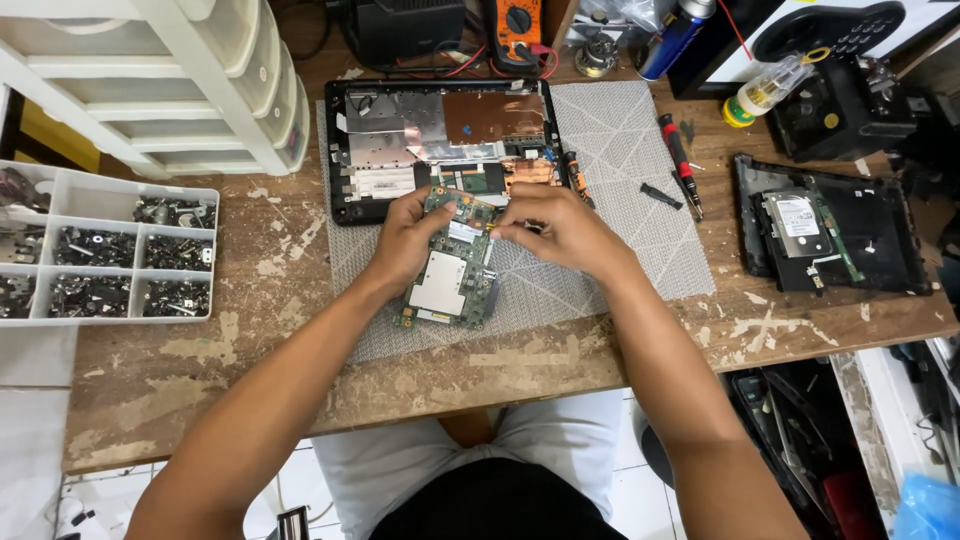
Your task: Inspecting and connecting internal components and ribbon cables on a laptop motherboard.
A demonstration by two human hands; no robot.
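left hand (pixel 405 240) grips circuit board (pixel 450 275) left edge | right hand (pixel 555 232) pinches top edge

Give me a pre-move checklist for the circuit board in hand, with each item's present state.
1. Both hands on the green circuit board: ok, left hand and right hand grip its top end.
2. Board over the grey mat: ok.
3. Open laptop chassis within reach: ok.
4. Red-handled screwdriver close by: ok, lying on the mat.
5. Screws all off the board: cannot tell.
6. Parts tray handy: ok, at the left.
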